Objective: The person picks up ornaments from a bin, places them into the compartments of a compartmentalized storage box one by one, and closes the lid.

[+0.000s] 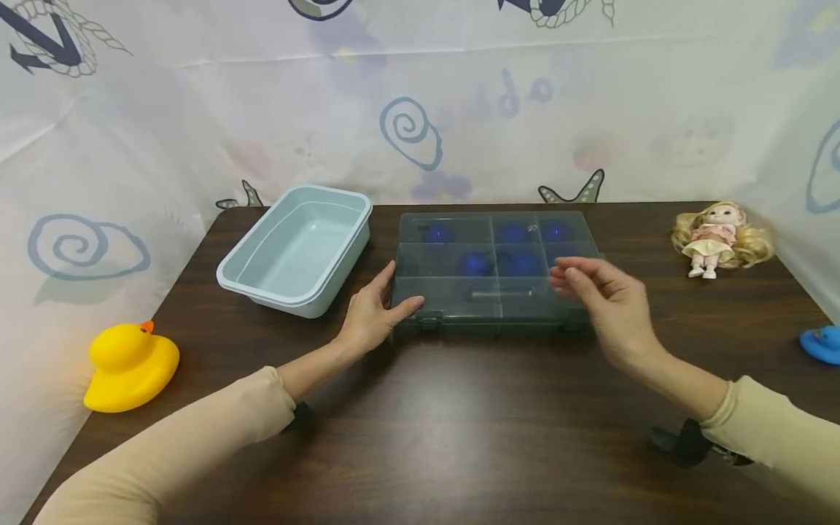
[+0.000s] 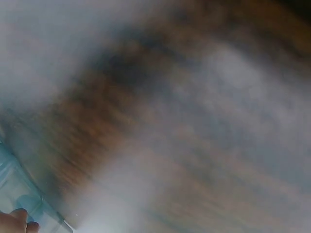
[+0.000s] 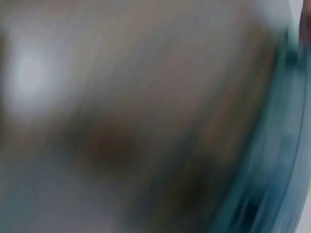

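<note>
A flat translucent dark compartment box (image 1: 453,288) lies with its lid down in the head view. Rounded blue shapes (image 1: 475,264) and a clear rod-like piece (image 1: 502,293) show through the lid. My left hand (image 1: 369,315) rests at the box's front left corner, thumb over the front edge and fingers along the left side. Above the front right part of the box, my right hand (image 1: 613,306) hovers with loosely bent fingers, nothing visible in them. Both wrist views are blurred; fingertips (image 2: 19,221) and part of the box (image 3: 277,160) show at their edges.
A pale blue plastic basin (image 1: 295,240) stands left of the box. The yellow rubber duck (image 1: 131,368) sits at the table's left edge. To the right are a blond doll (image 1: 712,237) and a small blue toy (image 1: 822,344). Patterned fabric (image 1: 459,109) hangs behind the dark table (image 1: 446,437).
</note>
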Demonstrator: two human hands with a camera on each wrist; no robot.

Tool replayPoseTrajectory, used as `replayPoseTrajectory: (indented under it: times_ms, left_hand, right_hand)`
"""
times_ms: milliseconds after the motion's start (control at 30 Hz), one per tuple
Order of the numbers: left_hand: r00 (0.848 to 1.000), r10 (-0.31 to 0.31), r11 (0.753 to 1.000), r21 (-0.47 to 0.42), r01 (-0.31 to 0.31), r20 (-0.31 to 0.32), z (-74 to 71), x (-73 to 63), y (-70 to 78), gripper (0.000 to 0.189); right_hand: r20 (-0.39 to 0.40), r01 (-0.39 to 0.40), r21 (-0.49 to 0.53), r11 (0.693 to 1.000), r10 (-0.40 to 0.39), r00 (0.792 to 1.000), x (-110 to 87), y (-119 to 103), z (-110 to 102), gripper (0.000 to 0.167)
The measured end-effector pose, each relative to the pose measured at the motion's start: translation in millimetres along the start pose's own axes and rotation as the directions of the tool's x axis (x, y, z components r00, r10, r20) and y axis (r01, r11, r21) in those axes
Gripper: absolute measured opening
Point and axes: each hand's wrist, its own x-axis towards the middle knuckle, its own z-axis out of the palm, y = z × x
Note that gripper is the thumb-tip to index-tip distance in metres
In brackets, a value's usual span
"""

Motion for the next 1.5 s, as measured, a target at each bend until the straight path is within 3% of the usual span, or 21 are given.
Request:
replayPoseTrajectory:
  times_ms: [67, 100, 167, 233, 300, 333, 433, 700, 1033, 1500]
  left_hand:
    - [1.0, -0.005, 1.0, -0.007, 0.005, -0.001, -0.2, 0.6, 0.0, 0.082]
    - [1.0, -0.008, 1.0, -0.013, 0.008, -0.001, -0.1, 0.8, -0.1, 0.082]
    - [1.0, -0.009, 1.0, -0.016, 0.009, -0.004, 0.7, 1.6, -0.7, 0.082]
    - [1.0, -0.012, 1.0, -0.017, 0.012, -0.004, 1.4, 1.8, -0.7, 0.081]
    - [1.0, -0.013, 1.0, -0.016, 0.013, -0.006, 2.1, 1.8, -0.6, 0.082]
    - [1.0, -0.015, 1.0, -0.013, 0.015, -0.007, 2.2, 1.7, -0.3, 0.082]
    - [1.0, -0.015, 1.0, -0.013, 0.014, -0.006, 1.7, 1.1, 0.9, 0.082]
    - [1.0, 0.01, 1.0, 0.001, -0.01, -0.023, 0.2, 1.5, 1.9, 0.08]
    - [1.0, 0.014, 1.0, -0.018, -0.014, -0.017, 2.1, 1.7, 1.7, 0.08]
    - [1.0, 0.002, 1.0, -0.017, -0.003, -0.026, 1.2, 0.3, -2.3, 0.079]
  right_hand:
    - [0.076, -0.156, 0.054, 0.986, 0.152, 0.986, -9.8, 3.3, 25.3, 0.02]
    - [0.113, -0.25, 0.069, 0.966, 0.241, 0.964, -15.1, 6.0, 36.7, 0.023]
    - [0.172, -0.426, 0.088, 0.9, 0.408, 0.897, -24.8, 13.4, 57.8, 0.029]
    - [0.202, -0.568, 0.095, 0.817, 0.543, 0.815, -32.3, 20.9, 75.2, 0.035]
    - [0.215, -0.656, 0.11, 0.746, 0.627, 0.749, -37.2, 28.0, 88.6, 0.039]
    - [0.213, -0.683, 0.122, 0.72, 0.653, 0.727, -38.8, 31.4, 94.3, 0.038]
    - [0.195, -0.724, 0.168, 0.669, 0.697, 0.69, -41.7, 39.3, 107.2, 0.038]
    - [0.094, -0.698, 0.323, 0.639, 0.712, 0.696, -43.4, 48.2, 128.0, 0.037]
    - [0.106, -0.704, 0.392, 0.592, 0.731, 0.674, -45.9, 47.8, 134.6, 0.04]
    - [0.06, -0.701, 0.342, 0.626, 0.73, 0.681, -48.1, 54.7, 135.8, 0.031]
